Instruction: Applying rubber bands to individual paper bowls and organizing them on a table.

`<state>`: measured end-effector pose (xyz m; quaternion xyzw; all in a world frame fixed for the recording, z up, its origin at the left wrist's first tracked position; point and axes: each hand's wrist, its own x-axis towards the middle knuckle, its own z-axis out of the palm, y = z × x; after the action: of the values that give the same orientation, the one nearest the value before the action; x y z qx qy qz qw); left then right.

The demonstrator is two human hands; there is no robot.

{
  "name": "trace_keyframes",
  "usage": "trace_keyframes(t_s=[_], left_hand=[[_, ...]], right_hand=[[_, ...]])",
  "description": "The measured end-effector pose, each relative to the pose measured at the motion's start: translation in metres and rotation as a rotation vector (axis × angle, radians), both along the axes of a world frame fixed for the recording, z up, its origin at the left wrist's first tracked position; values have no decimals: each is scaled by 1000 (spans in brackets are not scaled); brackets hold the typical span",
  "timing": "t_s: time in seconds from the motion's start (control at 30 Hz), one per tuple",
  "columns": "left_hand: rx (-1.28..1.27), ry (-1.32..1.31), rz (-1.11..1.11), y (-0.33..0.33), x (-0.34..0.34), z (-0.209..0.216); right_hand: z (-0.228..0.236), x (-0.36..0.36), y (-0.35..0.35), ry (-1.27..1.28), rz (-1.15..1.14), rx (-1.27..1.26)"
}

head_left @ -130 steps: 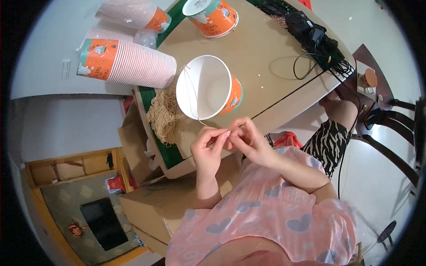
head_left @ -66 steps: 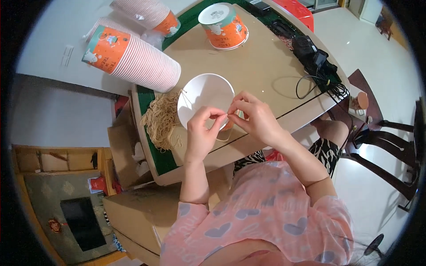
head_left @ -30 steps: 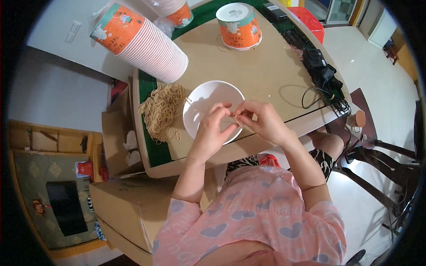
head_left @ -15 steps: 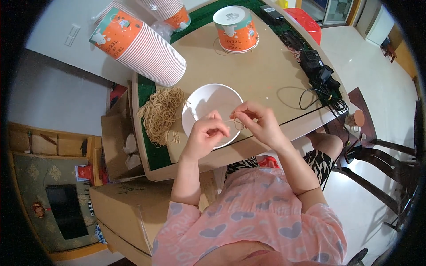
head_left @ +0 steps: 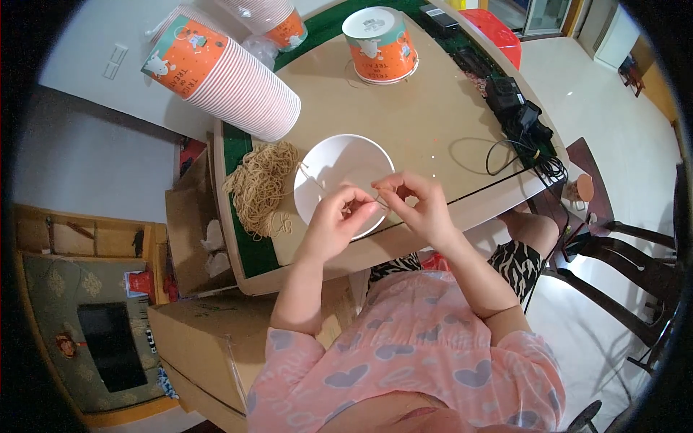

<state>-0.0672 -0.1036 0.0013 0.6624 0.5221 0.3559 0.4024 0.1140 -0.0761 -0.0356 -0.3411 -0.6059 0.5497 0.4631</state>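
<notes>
My left hand and my right hand meet over the near rim of a white paper bucket, whose open mouth faces up. Both hands are closed in a pinch on a thin beige cord, fingertips almost touching. From the bucket's left rim the cord runs across the mouth to my fingers. What the cord does between the fingertips is mostly hidden. Left of the bucket lies a tangled heap of the same cord.
A tall leaning stack of orange-printed paper buckets stands at the far left, another wrapped stack behind it. One finished-looking bucket sits upside down at the back. Black adapters and cables line the table's right edge. A cardboard box is below left.
My left hand has turned and its fingers have closed in on the cord. The two hands' fingertips are closer together, and the loop beside my right fingers has become smaller.
</notes>
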Motion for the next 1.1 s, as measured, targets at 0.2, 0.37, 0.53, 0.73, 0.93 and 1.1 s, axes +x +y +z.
trace_keyframes(t_s=[0.2, 0.37, 0.53, 0.73, 0.93, 1.1], left_hand=[[-854, -744, -47, 20, -4, 13], [-809, -686, 76, 21, -7, 7], [-657, -554, 53, 17, -4, 10], [-444, -339, 122, 4, 6, 16], [-298, -346, 194, -6, 13, 19], [-100, -185, 238, -9, 17, 14]], right_hand=[[-10, -8, -17, 54, -262, 268], [-18, -14, -20, -52, -375, 492], [-17, -13, -23, -50, -382, 472], [-16, -12, -24, 32, -296, 238], [-10, -11, -22, 46, -305, 239], [-8, -13, -22, 28, -315, 262]])
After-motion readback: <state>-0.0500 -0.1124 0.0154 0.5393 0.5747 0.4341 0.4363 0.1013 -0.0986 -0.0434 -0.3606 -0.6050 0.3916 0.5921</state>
